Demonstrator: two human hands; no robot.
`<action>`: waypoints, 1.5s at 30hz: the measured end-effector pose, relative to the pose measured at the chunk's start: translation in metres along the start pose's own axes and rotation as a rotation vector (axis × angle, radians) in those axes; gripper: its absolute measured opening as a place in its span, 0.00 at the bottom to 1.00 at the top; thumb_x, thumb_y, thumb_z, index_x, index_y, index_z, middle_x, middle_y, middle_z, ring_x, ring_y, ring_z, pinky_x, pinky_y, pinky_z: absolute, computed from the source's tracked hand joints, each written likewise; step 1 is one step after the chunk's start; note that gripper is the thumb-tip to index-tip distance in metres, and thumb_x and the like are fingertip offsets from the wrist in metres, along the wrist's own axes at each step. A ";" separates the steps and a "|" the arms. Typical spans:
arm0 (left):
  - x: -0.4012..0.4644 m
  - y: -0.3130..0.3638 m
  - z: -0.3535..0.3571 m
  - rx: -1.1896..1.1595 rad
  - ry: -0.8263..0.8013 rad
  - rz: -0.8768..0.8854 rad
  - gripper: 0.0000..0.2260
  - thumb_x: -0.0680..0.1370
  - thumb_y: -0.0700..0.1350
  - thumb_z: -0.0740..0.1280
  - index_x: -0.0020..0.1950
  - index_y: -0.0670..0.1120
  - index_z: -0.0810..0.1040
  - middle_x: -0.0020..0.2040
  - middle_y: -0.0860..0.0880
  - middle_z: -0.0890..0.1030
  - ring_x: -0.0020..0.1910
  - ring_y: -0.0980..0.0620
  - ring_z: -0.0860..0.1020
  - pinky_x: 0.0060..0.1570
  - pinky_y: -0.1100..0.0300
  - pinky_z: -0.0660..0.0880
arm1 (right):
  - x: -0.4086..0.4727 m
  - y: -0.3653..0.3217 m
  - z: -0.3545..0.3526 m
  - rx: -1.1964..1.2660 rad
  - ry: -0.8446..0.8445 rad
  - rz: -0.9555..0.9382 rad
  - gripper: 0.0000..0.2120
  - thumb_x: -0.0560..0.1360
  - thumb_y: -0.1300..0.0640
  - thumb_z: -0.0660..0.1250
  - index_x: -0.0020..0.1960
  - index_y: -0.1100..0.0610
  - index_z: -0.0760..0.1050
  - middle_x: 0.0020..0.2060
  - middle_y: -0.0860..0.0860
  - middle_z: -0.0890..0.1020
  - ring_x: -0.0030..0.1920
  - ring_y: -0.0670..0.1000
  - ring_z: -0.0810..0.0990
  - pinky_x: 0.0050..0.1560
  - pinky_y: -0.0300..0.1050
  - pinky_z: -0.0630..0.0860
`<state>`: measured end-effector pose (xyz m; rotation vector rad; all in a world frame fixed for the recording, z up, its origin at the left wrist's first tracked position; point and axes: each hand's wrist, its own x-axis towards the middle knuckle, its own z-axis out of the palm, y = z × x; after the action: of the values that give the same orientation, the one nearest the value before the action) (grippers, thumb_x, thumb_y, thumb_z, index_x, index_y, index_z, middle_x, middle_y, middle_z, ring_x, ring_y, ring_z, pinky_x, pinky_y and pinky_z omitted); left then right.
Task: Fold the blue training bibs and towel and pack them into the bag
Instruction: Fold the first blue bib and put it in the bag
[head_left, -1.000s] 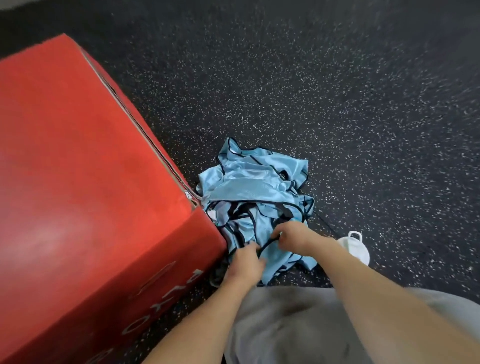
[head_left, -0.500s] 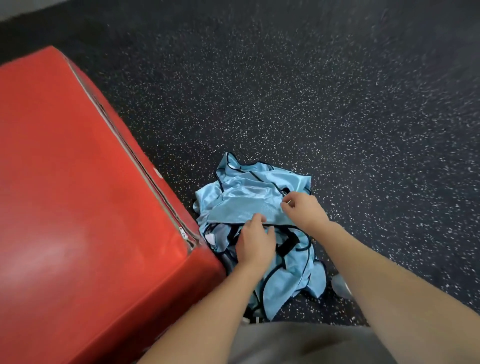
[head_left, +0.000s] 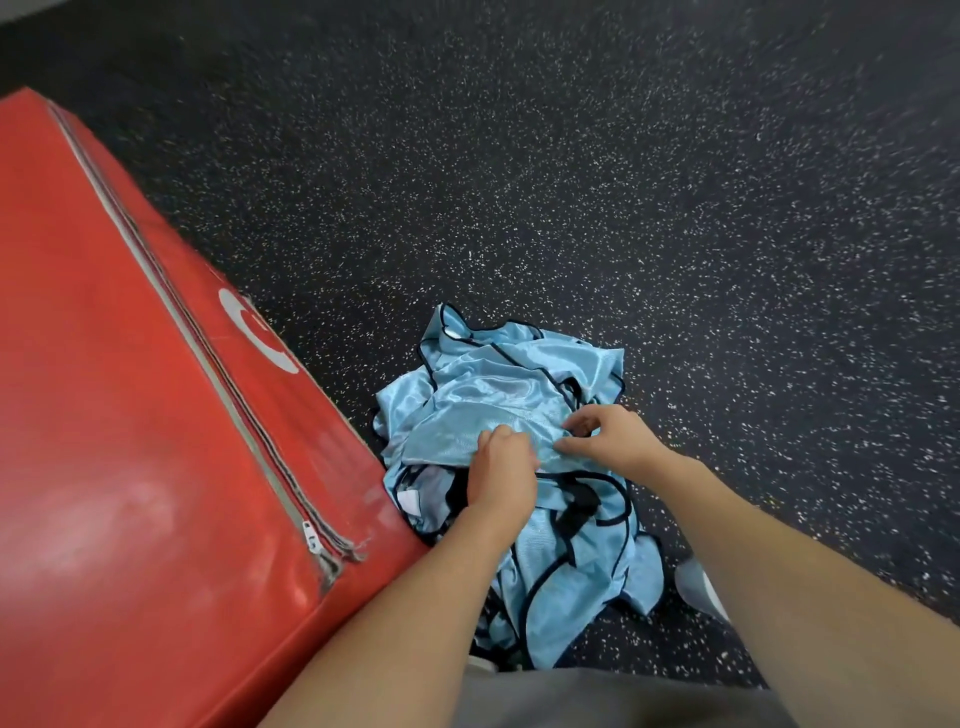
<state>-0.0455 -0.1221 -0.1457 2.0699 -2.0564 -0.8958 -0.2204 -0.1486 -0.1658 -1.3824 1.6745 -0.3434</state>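
Pinching the top edge of the crumpled light-blue black-trimmed mesh bibs (head_left: 511, 415) with our left hand (head_left: 501, 475) and right hand (head_left: 610, 434), pile directly ahead, both equally near.

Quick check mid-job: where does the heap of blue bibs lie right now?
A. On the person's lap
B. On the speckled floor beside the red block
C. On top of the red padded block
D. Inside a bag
B: the blue bibs sit crumpled on the speckled floor, right against the red block.

head cam | looks steeply down at speckled floor (head_left: 571, 182) | close over forearms
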 end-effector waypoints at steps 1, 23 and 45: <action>0.000 0.001 -0.002 -0.012 0.006 -0.005 0.05 0.81 0.39 0.65 0.47 0.43 0.80 0.52 0.46 0.76 0.58 0.46 0.72 0.55 0.52 0.74 | -0.001 0.000 -0.001 0.021 -0.006 0.004 0.15 0.71 0.48 0.78 0.53 0.52 0.81 0.44 0.48 0.83 0.39 0.45 0.79 0.34 0.33 0.71; 0.043 0.040 -0.003 0.055 0.130 -0.027 0.15 0.83 0.53 0.62 0.68 0.52 0.74 0.66 0.50 0.76 0.67 0.47 0.69 0.65 0.48 0.63 | 0.081 0.021 -0.012 0.006 0.244 0.221 0.23 0.78 0.45 0.67 0.68 0.56 0.73 0.49 0.52 0.82 0.49 0.55 0.81 0.52 0.53 0.80; 0.038 0.038 -0.011 0.068 0.053 -0.039 0.17 0.82 0.57 0.62 0.68 0.53 0.74 0.67 0.53 0.75 0.68 0.49 0.69 0.68 0.50 0.63 | 0.087 0.017 -0.030 0.402 0.199 0.105 0.04 0.70 0.58 0.79 0.41 0.54 0.84 0.39 0.51 0.87 0.40 0.51 0.84 0.50 0.49 0.82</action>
<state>-0.0767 -0.1651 -0.1323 2.1508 -2.0546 -0.7779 -0.2509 -0.2296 -0.2015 -0.9845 1.7137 -0.7330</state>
